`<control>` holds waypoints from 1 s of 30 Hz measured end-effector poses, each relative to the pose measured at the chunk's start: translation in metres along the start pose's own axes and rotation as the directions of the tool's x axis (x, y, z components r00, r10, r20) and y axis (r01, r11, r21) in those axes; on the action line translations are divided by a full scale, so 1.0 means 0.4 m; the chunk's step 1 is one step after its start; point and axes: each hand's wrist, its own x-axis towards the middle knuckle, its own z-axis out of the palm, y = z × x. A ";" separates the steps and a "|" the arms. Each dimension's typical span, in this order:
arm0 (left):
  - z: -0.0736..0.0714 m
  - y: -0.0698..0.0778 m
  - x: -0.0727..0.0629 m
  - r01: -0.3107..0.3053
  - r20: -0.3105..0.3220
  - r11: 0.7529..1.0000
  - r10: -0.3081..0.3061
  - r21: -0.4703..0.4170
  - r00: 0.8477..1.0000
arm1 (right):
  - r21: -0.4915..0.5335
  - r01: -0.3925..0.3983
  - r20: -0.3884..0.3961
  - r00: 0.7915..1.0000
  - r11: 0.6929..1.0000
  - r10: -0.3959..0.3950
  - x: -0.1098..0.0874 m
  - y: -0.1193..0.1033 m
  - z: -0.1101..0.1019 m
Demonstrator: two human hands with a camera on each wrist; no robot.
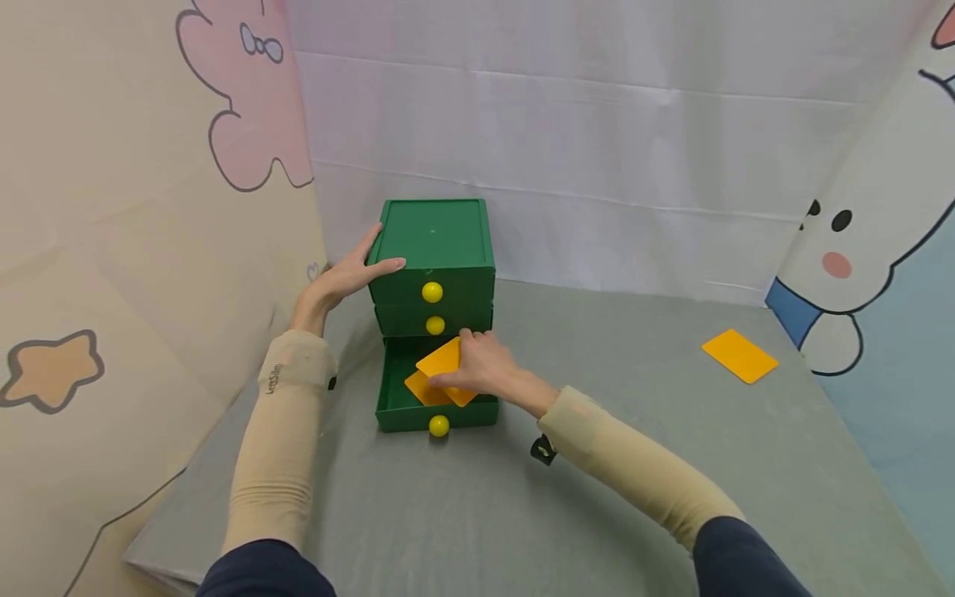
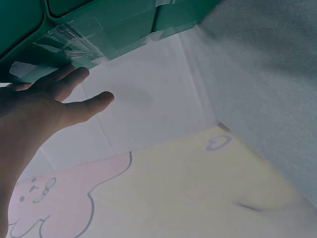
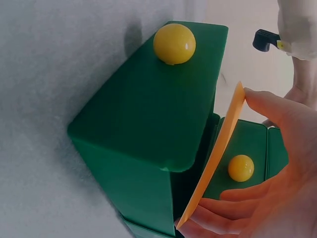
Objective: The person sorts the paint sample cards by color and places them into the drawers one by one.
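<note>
A small green drawer cabinet (image 1: 433,234) with yellow round knobs stands on the table, its bottom drawer (image 1: 477,412) pulled out. My left hand (image 1: 339,280) rests against the cabinet's upper left side, thumb along the top edge, fingers fairly straight; the left wrist view shows that hand (image 2: 42,106) beside the green wall. Over the drawer, my right hand (image 1: 487,366) holds an orange card (image 1: 438,358) between thumb and fingers. In the right wrist view the card (image 3: 214,156) is tilted, near the drawer's front panel. Beneath it, another orange card (image 1: 424,391) lies partly hidden in the drawer.
A further orange card (image 1: 740,356) lies on the grey tabletop (image 1: 612,348) at the right. Behind the cabinet hangs a pale cloth wall (image 1: 567,149); a printed cream wall (image 1: 134,207) stands close on the left. The two upper drawers are closed.
</note>
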 end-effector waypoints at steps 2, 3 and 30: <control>0.000 0.006 -0.006 0.004 0.005 1.000 -0.004 -0.007 1.000 | -0.002 0.001 0.005 1.000 1.000 -0.001 0.005 -0.003 0.004; 0.000 0.012 -0.010 0.007 0.009 1.000 -0.007 -0.013 1.000 | -0.002 0.001 0.008 1.000 1.000 -0.001 0.007 -0.005 0.005; 0.006 0.073 -0.055 -0.005 0.040 0.999 0.007 -0.040 0.999 | 0.011 0.063 -0.137 0.989 0.998 -0.061 0.010 0.013 0.054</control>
